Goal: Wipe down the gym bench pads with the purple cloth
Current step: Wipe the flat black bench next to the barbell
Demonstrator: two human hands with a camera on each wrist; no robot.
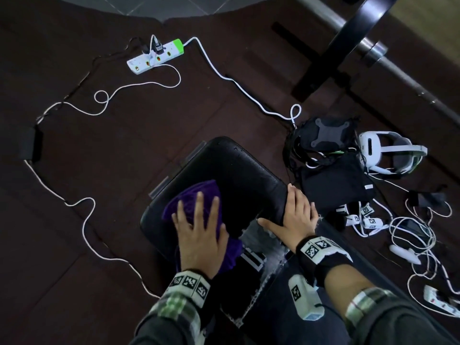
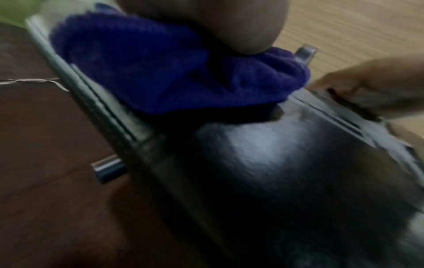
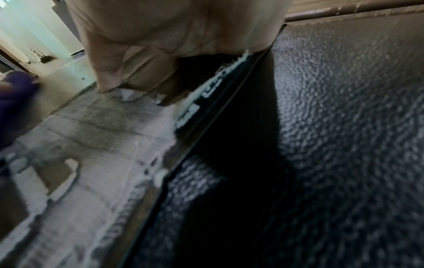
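Left hand: the left hand (image 1: 199, 235) lies flat on the purple cloth (image 1: 196, 202) with fingers spread and nearly straight, pressing it onto the pad rather than gripping it.
Purple cloth: bunched under the palm at the near left edge of the seat pad (image 1: 239, 175), one end hanging over the near edge by the gap; in the left wrist view the cloth (image 2: 174, 72) sits against the pad's side seam.
Right hand: the right hand (image 1: 293, 215) rests open on the near right corner of the seat pad, fingers straight along the edge, thumb reaching into the gap; it holds nothing.
Back pad: the long pad (image 3: 344, 145) under the right wrist has a pebbled black cover, torn and flaking white along its seam.
Writing: none can be read; the wrist bands (image 1: 321, 247) carry black-and-white square code markers only.
Floor: a white power strip (image 1: 155, 57) with a green end, white cables, and a white headset (image 1: 388, 150) lie on the dark mat.
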